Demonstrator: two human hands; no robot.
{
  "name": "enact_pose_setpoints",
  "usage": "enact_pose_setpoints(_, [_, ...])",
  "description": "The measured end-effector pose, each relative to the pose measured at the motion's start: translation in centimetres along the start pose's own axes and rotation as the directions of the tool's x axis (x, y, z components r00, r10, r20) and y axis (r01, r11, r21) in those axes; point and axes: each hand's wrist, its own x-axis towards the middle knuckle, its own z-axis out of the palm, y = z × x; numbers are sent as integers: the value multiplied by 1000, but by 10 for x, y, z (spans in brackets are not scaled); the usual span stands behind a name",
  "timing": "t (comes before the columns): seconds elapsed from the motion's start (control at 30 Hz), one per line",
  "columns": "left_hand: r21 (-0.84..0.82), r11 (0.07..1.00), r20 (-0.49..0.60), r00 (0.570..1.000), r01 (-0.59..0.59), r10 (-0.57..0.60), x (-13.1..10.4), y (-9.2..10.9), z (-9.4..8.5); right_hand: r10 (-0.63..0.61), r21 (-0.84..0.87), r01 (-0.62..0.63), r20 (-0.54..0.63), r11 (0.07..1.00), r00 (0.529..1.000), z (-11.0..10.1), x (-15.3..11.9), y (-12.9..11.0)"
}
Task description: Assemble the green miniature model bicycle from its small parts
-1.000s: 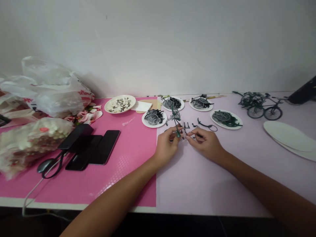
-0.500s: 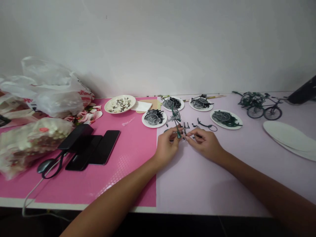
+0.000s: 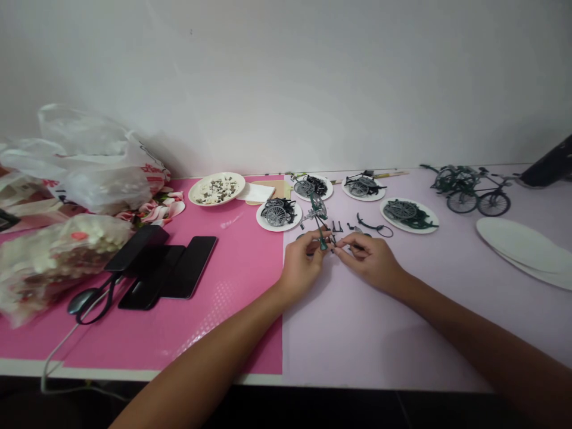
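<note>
My left hand (image 3: 304, 259) is closed around a dark green miniature bicycle frame (image 3: 322, 229), which stands up from the fingers with a grey wheel at its upper end. Close beside it, my right hand (image 3: 369, 259) pinches at the frame's lower end; a tiny dark piece seems to be at the fingertips, too small to name. Behind the hands, small dark bicycle parts (image 3: 337, 226) lie on the lilac surface. A dark curved piece (image 3: 369, 222) and a thin ring (image 3: 385, 230) are just beyond my right hand.
Parts plates (image 3: 263, 223) (image 3: 329, 193) (image 3: 381, 195) (image 3: 431, 217) line the back. Assembled miniature bicycles (image 3: 494, 204) stand at right near white plates (image 3: 513, 247). Leftward are a bowl of small pieces (image 3: 192, 195), phones (image 3: 199, 265), a black box (image 3: 136, 250) and plastic bags (image 3: 107, 173).
Both hands stay in nearly the same place. The right fingertips have shifted very slightly against the lower end of the bicycle frame.
</note>
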Motion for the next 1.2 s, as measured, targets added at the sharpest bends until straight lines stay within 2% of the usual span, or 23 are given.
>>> enact_pose_setpoints(0.43, [10, 1000, 17, 1000, -22, 21, 1, -5, -1, 8, 24, -8, 8, 1000, 1000, 0, 2, -3])
enact_pose_setpoints(1.2, [19, 1000, 36, 999, -20, 19, 2, -2, -4, -33, 31, 32, 21, 999, 999, -1, 5, -4])
